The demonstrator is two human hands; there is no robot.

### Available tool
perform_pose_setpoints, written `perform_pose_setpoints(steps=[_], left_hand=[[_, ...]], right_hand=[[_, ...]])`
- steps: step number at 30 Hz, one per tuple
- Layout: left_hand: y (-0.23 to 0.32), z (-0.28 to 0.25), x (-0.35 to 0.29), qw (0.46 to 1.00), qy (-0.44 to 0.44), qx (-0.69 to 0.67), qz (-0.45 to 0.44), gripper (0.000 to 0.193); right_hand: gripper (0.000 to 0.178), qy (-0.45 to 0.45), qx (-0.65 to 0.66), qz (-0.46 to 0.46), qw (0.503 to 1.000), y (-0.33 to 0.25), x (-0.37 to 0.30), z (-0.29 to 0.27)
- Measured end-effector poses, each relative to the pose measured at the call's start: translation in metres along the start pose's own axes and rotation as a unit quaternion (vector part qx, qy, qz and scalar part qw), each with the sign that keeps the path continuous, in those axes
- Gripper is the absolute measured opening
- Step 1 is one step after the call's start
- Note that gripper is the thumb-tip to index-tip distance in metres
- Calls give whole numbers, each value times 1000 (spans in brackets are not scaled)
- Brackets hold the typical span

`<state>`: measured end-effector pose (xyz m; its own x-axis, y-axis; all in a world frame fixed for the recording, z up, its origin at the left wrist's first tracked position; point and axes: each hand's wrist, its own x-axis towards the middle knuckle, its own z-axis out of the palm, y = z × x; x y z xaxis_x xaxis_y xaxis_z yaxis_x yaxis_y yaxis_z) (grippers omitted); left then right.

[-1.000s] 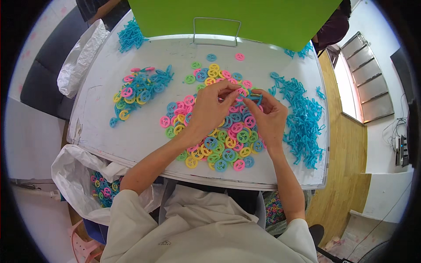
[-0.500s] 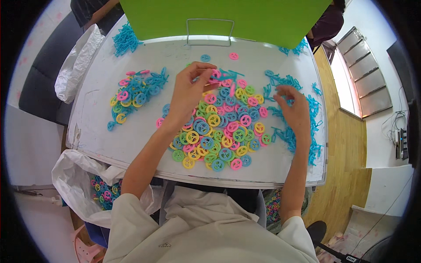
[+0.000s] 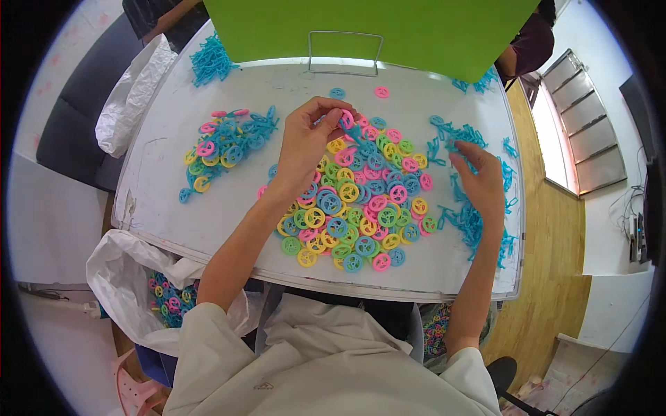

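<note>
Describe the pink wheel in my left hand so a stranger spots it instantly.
Find the green panel at the far side of the white table, then the multicoloured wheel heap nearer you. At the heap's far edge, your left hand pinches the pink wheel, the only wheel visibly held.

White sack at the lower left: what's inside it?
Through the open mouth of the white sack, a jumble of small blue, pink, green and yellow pieces shows. The sack's folds and the left sleeve cover the rest; anything deeper is hidden.

A white table (image 3: 173,225) carries multicoloured wheels (image 3: 365,208) between a mixed pile (image 3: 227,145) and loose blue pieces (image 3: 470,225)
</note>
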<state>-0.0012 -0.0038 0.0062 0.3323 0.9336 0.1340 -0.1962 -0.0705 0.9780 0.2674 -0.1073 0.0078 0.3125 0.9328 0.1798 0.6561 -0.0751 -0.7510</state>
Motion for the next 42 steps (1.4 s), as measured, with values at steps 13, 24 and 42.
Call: perform_pose_setpoints(steps=[13, 24, 42], left_hand=[[18, -71, 19, 830, 195, 495, 164, 23], [-21, -16, -5, 843, -103, 520, 89, 21], [-4, 17, -10, 975, -134, 86, -153, 21]], right_hand=[[35, -86, 577, 144, 800, -23, -4, 40], [25, -171, 512, 153, 828, -22, -10, 56], [15, -22, 198, -64, 978, -42, -25, 72]])
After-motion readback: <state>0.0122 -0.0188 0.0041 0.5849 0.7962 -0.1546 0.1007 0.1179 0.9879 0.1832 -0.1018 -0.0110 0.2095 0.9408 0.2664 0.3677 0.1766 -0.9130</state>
